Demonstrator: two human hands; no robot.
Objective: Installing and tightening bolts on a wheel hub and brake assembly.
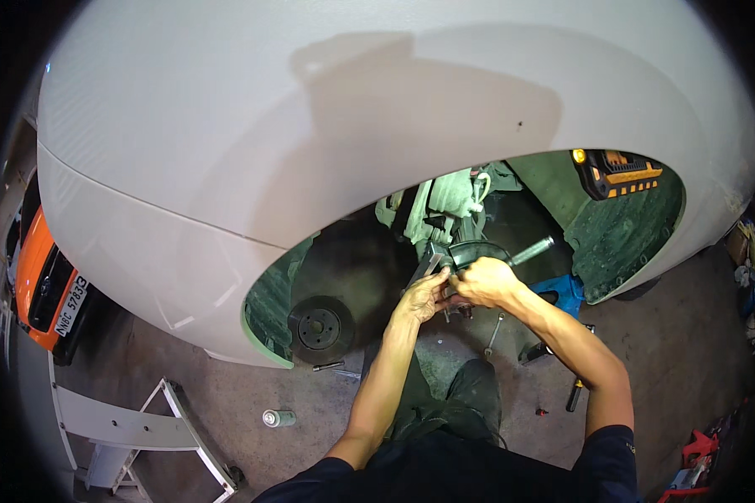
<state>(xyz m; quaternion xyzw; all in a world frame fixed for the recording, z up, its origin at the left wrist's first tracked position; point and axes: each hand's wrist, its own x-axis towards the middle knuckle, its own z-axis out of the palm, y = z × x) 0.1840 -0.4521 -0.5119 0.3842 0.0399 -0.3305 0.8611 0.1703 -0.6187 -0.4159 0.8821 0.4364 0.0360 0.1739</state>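
Note:
Both of my hands meet at the wheel hub assembly (457, 251) inside the open wheel arch of a light-coloured car (226, 168). My left hand (425, 298) is pinched near a flat metal bracket (428, 261), its fingertips close to my other hand. Curled in front of the hub, my right hand (485, 282) hides what lies under its fingers. A silver cylindrical bar (532, 251) sticks out up and to the right from behind that hand; whether the hand touches it I cannot tell. What either hand pinches is too small or covered.
An orange-and-black work light (619, 174) sits in the arch. On the floor lie a brake disc (319, 329), a spray can (278, 417), a wrench (495, 334) and a screwdriver-like tool (575, 396). A white metal frame (189, 423) stands lower left, an orange car (46, 272) beyond it.

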